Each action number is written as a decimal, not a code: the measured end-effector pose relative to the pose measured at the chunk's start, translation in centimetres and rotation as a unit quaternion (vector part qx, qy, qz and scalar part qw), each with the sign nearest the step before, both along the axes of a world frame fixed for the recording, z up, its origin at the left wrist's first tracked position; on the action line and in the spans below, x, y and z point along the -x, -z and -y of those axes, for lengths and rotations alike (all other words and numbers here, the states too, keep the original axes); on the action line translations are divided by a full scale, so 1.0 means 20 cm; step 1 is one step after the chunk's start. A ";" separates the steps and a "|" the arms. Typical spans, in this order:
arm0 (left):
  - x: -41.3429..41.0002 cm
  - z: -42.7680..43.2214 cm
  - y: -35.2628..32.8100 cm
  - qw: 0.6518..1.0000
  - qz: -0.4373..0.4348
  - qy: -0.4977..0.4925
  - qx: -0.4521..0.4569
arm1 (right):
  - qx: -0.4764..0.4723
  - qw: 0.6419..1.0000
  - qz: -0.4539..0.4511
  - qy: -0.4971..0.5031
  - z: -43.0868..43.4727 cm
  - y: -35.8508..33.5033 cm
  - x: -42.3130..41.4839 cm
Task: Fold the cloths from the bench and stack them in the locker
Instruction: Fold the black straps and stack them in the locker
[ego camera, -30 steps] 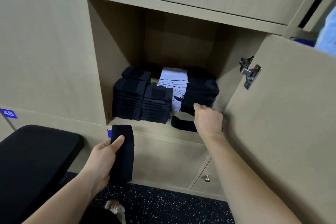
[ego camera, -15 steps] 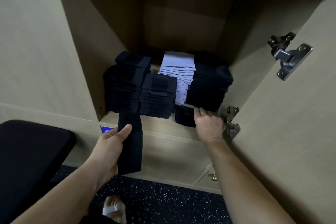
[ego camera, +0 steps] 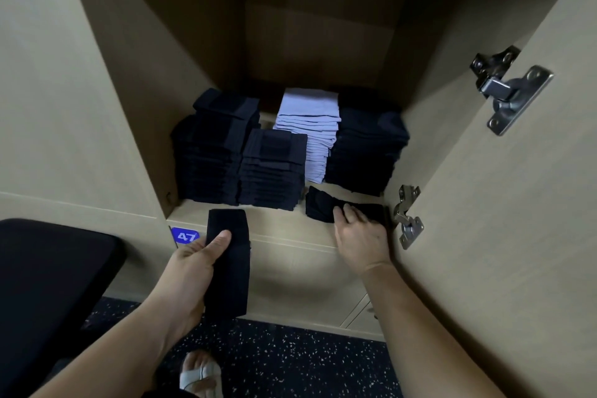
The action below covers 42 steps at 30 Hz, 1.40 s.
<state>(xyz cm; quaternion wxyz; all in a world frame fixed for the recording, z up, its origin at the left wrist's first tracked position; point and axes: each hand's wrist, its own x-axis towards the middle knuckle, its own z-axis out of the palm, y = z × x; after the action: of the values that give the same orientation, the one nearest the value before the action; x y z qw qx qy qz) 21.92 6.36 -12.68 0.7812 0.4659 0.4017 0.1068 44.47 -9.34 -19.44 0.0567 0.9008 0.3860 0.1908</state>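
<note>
Left hand (ego camera: 193, 265): thumb pressed flat on the front of a folded black cloth (ego camera: 230, 271), the other fingers wrapped behind it, firm grip. This cloth hangs upright outside the locker (ego camera: 274, 224), top edge above the thumb tip and just in front of the shelf lip, bottom end below the palm.

Right hand (ego camera: 361, 236): reaches onto the shelf front right, fingers bent down over a loose black cloth (ego camera: 321, 207), thumb on it too, holding it. Fingertips are partly buried in the fabric, and the cloth spreads left of the thumb.

Beyond the right fingers is a tall black stack (ego camera: 366, 152), touching a pale blue stack (ego camera: 310, 132) to its left. Further left are a short black stack (ego camera: 274, 171) and a back-left black stack (ego camera: 210, 152).

The open door (ego camera: 500, 252) is right of the right hand, with the lower hinge (ego camera: 407, 216) just beside the knuckles and the upper hinge (ego camera: 508, 87) well above. Number tag 47 (ego camera: 184, 236) is just left of the left thumb. Black bench pad (ego camera: 48, 284) far left. Speckled floor (ego camera: 290, 362) and a sandalled foot (ego camera: 200, 376) below.
</note>
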 end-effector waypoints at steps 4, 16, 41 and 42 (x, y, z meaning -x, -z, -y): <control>-0.01 0.00 -0.01 1.000 0.002 0.000 -0.005 | 0.006 1.000 -0.004 -0.015 -0.02 -0.01 0.02; 0.00 0.01 -0.05 0.999 0.021 0.000 -0.029 | -0.056 0.996 0.047 -0.046 -0.05 -0.07 0.09; 0.51 0.10 -0.44 0.991 -0.009 0.087 -0.106 | -0.166 0.907 0.061 -0.383 -0.04 -0.61 1.11; 0.51 0.11 -0.44 0.989 -0.009 0.096 -0.108 | -0.176 0.898 0.076 -0.395 -0.04 -0.61 1.11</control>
<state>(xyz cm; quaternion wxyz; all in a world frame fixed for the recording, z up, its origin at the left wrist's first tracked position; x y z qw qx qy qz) 11.70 4.19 -3.80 0.7291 0.5851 0.3480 0.0703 22.21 -8.50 -7.21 -0.1538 0.6520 0.6648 0.3307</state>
